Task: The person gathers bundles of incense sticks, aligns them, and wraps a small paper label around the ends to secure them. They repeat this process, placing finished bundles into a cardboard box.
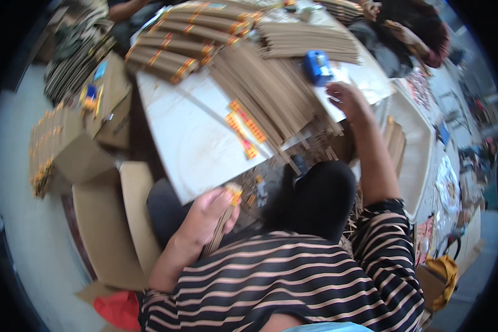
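Observation:
My left hand (199,221) is closed round a bundle of thin brown sticks (218,228), held upright near my lap. A yellow-and-red paper band (235,195) wraps the bundle's top end. My right hand (348,100) reaches over the table beside a blue tape dispenser (317,67). Its fingers are bent together in a pinch; what lies between them is too small and blurred to make out. Two red-and-yellow label strips (248,126) lie on the white table (177,133), next to a wide spread of loose brown sticks (265,88).
Banded stick bundles (171,50) are piled at the table's far left. An open cardboard box (102,221) stands at my left, with more bundles (47,144) beyond it. A white tub (423,149) holding sticks is at my right. Another person's hand (401,34) works at the far right.

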`<move>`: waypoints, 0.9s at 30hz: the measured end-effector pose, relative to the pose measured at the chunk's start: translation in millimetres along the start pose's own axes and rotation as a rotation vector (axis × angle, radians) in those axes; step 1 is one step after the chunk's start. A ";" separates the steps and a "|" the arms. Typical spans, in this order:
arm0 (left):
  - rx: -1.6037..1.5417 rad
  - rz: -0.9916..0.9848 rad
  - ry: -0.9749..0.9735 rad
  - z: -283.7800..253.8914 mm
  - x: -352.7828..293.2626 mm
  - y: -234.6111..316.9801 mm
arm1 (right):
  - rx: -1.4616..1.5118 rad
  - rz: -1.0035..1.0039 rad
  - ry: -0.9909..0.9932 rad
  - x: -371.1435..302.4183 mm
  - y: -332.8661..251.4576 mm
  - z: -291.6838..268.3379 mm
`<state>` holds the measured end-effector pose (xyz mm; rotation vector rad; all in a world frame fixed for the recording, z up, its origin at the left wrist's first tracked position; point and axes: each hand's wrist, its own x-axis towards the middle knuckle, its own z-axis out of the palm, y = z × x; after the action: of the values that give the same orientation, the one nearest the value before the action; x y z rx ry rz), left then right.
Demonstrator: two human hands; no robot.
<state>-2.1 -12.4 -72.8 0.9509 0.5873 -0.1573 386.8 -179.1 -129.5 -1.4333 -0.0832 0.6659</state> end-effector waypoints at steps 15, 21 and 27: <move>0.032 0.170 -0.012 -1.3 -46.7 -14.2 | -0.400 -0.442 -0.975 -246.8 21.5 148.9; 0.063 0.185 0.012 1.0 -61.9 -16.9 | -0.477 -0.445 -0.943 -262.4 23.3 163.6; 0.121 0.202 0.016 0.8 -65.8 -20.5 | -0.549 -0.404 -0.838 -273.6 20.5 172.5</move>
<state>-64.4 -33.3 -51.9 1.1231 0.4970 -0.0047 79.7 -155.2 -28.5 -1.4886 -1.2575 0.9007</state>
